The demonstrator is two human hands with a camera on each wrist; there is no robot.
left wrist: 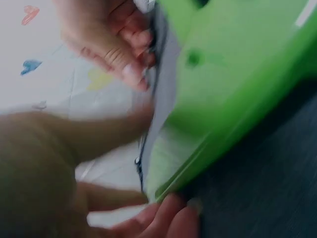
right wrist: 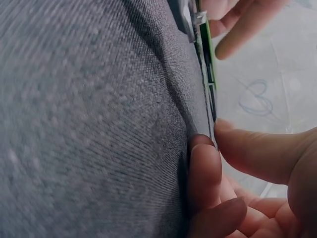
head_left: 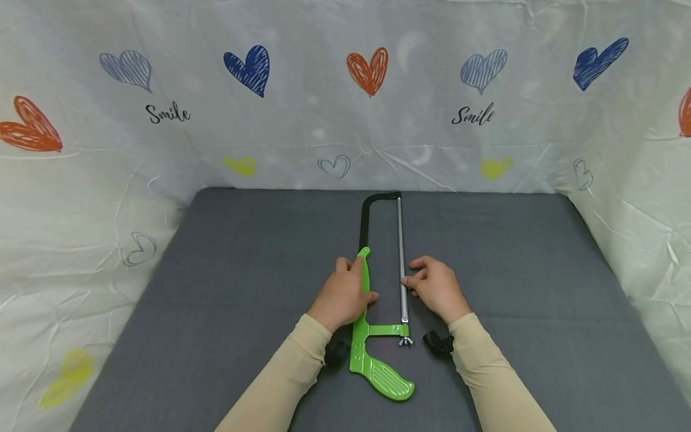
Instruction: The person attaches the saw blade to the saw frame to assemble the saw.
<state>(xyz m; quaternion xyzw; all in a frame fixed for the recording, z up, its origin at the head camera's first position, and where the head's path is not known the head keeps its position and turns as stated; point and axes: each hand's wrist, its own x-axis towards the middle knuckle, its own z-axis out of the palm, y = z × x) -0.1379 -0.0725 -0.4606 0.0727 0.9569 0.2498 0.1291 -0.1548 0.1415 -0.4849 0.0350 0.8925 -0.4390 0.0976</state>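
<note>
A hacksaw with a green handle (head_left: 385, 379) lies flat on the grey cloth, its black bow (head_left: 364, 225) pointing to the back. My left hand (head_left: 340, 294) grips the green part of the frame, thumb on the inner side and fingers on the outer edge. On the other side, my right hand (head_left: 438, 291) pinches the silver blade (head_left: 401, 240) between thumb and index finger; the right wrist view shows this thumb (right wrist: 252, 153) against the thin strip. A wing nut (head_left: 405, 341) sits at the blade's near end. Green frame (left wrist: 233, 64) fills much of the blurred left wrist view.
Grey cloth (head_left: 243, 270) covers the table. A white sheet (head_left: 302, 132) printed with hearts and "Smile" hangs behind and along both sides. Black wrist devices (head_left: 438, 344) are worn below both hands, close to the saw.
</note>
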